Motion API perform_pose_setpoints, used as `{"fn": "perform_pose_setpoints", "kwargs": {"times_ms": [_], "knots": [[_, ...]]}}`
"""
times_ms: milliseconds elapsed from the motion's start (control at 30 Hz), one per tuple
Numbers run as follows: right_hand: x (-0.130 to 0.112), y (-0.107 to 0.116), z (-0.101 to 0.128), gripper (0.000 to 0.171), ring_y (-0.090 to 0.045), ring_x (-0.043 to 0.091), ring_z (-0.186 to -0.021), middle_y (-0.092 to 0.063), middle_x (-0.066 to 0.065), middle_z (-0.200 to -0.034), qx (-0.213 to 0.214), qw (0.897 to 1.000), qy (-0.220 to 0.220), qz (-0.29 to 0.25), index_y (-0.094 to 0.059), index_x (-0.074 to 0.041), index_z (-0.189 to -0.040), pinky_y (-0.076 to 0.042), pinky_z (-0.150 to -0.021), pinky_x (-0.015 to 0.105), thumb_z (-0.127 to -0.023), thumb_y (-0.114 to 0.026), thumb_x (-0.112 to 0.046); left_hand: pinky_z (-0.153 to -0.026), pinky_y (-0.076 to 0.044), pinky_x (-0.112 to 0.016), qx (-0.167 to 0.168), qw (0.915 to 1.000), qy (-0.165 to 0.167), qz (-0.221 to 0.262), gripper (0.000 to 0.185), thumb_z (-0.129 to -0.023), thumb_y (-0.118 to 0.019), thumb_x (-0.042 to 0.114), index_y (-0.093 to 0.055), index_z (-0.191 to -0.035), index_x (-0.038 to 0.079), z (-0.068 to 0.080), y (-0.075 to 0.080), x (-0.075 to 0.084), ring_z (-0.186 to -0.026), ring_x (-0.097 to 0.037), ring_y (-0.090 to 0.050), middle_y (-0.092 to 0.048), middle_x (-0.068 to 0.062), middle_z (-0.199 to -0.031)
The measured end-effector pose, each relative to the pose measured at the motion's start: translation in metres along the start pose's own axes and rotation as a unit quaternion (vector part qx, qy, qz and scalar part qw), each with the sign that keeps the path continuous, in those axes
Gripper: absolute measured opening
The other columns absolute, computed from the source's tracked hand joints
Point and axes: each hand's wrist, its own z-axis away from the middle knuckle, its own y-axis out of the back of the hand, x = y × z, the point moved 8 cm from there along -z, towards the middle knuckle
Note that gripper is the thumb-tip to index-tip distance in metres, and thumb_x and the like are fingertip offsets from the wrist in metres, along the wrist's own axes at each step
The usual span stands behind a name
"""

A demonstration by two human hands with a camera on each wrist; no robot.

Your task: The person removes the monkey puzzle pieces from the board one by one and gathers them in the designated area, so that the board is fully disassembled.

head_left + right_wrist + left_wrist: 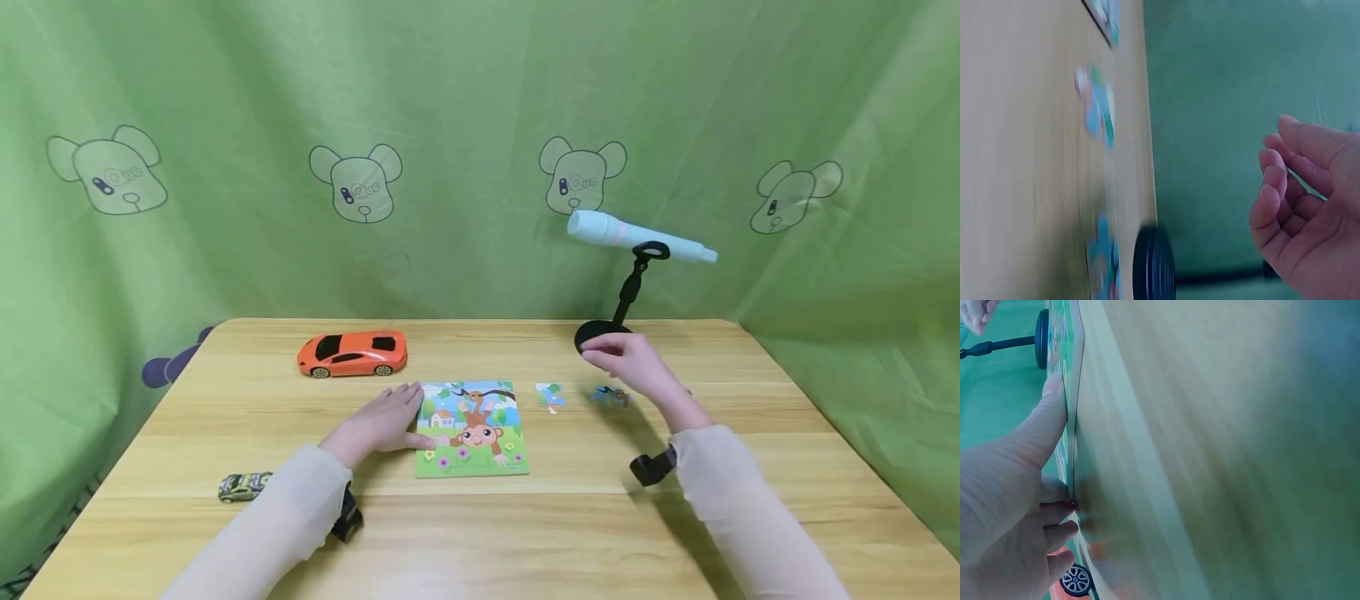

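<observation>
- On the wooden table (675, 517), the monkey puzzle board (471, 429) is pressed at its left edge by the flat left hand (386, 423).
- Above two loose puzzle pieces (609, 397), the right hand (637, 365) is held loosely curled, gripping nothing.

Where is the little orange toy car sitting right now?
In the head view the orange car sits on the far left part of the wooden table, beyond the left hand and up-left of the monkey puzzle.
</observation>
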Motion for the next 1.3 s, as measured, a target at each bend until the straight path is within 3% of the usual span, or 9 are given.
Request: {"fn": "perform_pose_setpoints", "kwargs": {"times_ms": [233,600,767,1000,1300], "knots": [[-0.047,-0.048,-0.006,0.022,-0.054,0.017,-0.070,-0.063,0.003,-0.083,-0.023,0.996,0.082,0.025,-0.069,0.000,-0.101,-0.048,-0.060,0.029,-0.087,-0.065,-0.016,-0.110,-0.014,-0.044,0.004,1.0000,-0.003,0.003,0.089,-0.084,-0.056,0.054,-0.025,-0.142,-0.006,0.000,0.000,0.000,-0.135,-0.033,-0.018,-0.020,-0.020,-0.148],[-0.087,-0.123,-0.002,0.021,-0.048,0.014,-0.063,-0.057,-0.003,-0.078,-0.118,0.981,0.146,0.038,-0.066,0.002,-0.104,-0.042,-0.053,0.024,-0.085,-0.066,-0.008,-0.110,-0.014,-0.043,0.010,0.9999,-0.006,0.009,0.089,-0.084,-0.055,0.055,-0.025,-0.141,-0.006,-0.001,0.000,-0.001,-0.135,-0.033,-0.017,-0.020,-0.020,-0.148],[-0.097,-0.153,0.001,0.027,-0.051,0.013,-0.062,-0.056,-0.004,-0.077,-0.163,0.974,0.149,0.043,-0.063,0.002,-0.110,-0.044,-0.053,0.023,-0.085,-0.066,-0.009,-0.110,-0.015,-0.043,0.012,0.9999,-0.005,0.007,0.089,-0.084,-0.055,0.056,-0.026,-0.142,-0.005,-0.001,-0.001,-0.001,-0.135,-0.033,-0.018,-0.020,-0.020,-0.148],[-0.102,-0.184,-0.001,0.036,-0.050,0.008,-0.060,-0.054,-0.004,-0.073,-0.206,0.962,0.152,0.089,-0.059,0.003,-0.118,-0.046,-0.065,0.024,-0.085,-0.067,-0.010,-0.109,-0.016,-0.044,0.016,0.9998,-0.007,0.008,0.089,-0.083,-0.056,0.055,-0.028,-0.141,-0.006,-0.001,-0.001,-0.002,-0.134,-0.034,-0.020,-0.022,-0.021,-0.147],[-0.102,-0.198,-0.003,0.046,-0.042,0.011,-0.061,-0.049,-0.002,-0.074,-0.216,0.952,0.148,0.162,-0.060,-0.003,-0.120,-0.036,-0.053,0.023,-0.081,-0.072,-0.024,-0.109,-0.017,-0.044,0.012,0.9999,-0.007,0.001,0.088,-0.084,-0.054,0.056,-0.027,-0.141,-0.005,-0.002,-0.002,-0.002,-0.135,-0.033,-0.020,-0.021,-0.021,-0.147]]}}
